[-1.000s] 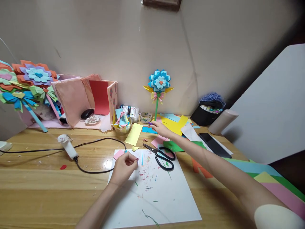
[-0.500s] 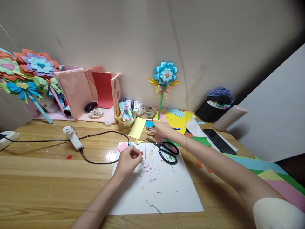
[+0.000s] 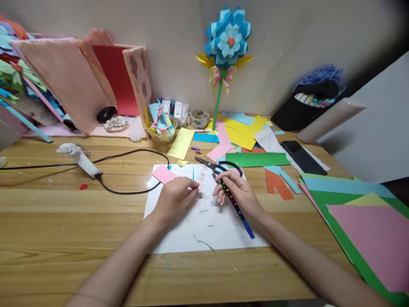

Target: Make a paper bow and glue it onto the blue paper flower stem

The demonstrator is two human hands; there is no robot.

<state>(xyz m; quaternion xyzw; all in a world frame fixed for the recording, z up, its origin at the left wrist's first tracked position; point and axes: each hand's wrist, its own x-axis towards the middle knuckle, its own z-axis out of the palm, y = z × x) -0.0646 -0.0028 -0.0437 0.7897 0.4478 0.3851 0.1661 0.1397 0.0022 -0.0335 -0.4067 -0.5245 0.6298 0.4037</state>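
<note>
My right hand (image 3: pixel 236 192) grips a slim black pen (image 3: pixel 234 203) with colourful dots and a blue end, which slants down to the right. Opposite it, my left hand (image 3: pixel 179 198) is closed in a pinch over the white paper sheet (image 3: pixel 230 236); whatever its fingertips hold is too small to make out. Black-handled scissors (image 3: pixel 212 165) lie just beyond my right hand, blades pointing left. A pink paper piece (image 3: pixel 164 174) rests by my left hand at the sheet's upper left corner. Marks and green slivers dot the sheet.
A white glue gun (image 3: pixel 79 160) with a black cord lies to the left. Behind stand a pink box (image 3: pixel 60 81), a tub of scraps (image 3: pixel 161 128), a tape roll (image 3: pixel 200 118) and a blue paper flower (image 3: pixel 228 38). A phone (image 3: pixel 303 157) and coloured sheets (image 3: pixel 370 238) are at right.
My right hand has come back from the scraps by the flower with the pen in it. My left hand stays pinched over the sheet. The view has tilted downward.
</note>
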